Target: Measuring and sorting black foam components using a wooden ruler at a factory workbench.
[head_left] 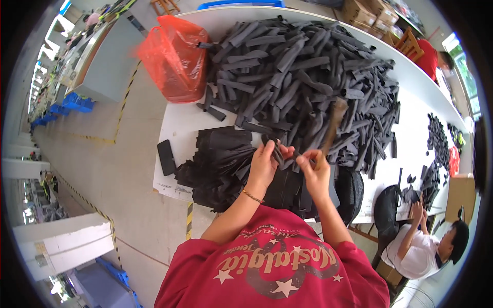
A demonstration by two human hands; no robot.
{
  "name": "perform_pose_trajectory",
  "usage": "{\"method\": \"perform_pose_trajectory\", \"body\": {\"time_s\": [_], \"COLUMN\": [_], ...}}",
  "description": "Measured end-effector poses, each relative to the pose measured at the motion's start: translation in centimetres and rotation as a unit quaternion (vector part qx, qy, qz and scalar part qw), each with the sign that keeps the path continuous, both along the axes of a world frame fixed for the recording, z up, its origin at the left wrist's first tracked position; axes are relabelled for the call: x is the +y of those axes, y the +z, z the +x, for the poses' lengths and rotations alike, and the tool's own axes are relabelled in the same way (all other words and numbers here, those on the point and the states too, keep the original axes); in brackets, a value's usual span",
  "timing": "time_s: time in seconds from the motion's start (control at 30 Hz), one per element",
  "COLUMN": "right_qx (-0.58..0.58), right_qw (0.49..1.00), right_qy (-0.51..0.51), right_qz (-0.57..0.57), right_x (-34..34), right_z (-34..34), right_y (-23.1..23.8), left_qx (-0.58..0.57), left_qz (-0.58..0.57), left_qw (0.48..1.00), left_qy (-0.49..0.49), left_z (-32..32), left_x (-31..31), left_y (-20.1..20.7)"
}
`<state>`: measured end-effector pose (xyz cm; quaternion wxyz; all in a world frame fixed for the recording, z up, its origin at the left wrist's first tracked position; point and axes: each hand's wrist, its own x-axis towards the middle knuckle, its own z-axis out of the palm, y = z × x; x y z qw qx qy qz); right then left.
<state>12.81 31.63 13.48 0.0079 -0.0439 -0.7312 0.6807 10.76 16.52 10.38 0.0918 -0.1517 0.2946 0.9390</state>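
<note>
My left hand [266, 163] grips a black flat strip [278, 152] at the table's near edge, with a thin bracelet on its wrist. My right hand [317, 170] holds the lower end of a brown wooden stick [333, 126] that points up over the pile, and it also touches the strip. Below both hands lies a fanned stack of flat black pieces [221, 159]. Beyond them a large heap of dark grey strips [303, 77] covers much of the white table [179, 123].
A red plastic bag [174, 56] stands at the table's left end. A black phone [166, 157] lies near the left corner. A seated person in white [418, 246] works at the right with more black pieces. Cardboard boxes [370, 13] stand far behind.
</note>
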Motion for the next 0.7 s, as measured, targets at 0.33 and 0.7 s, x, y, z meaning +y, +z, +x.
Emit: {"method": "perform_pose_trajectory", "body": {"time_s": [0.33,0.7], "right_qx": [-0.065,0.108], "right_qw": [0.987,0.985], "right_qy": [0.134,0.066], "right_qz": [0.057,0.114], "right_x": [-1.4,-4.7], "right_z": [0.1,-6.6], "right_y": [-1.7,2.7], "left_qx": [0.228,0.095], "left_qz": [-0.535,-0.393], "left_qw": [0.812,0.899], "left_qy": [0.056,-0.166], "left_z": [0.4,2.1], "left_x": [-5.0,-3.3], "left_y": [1.8,1.9]}}
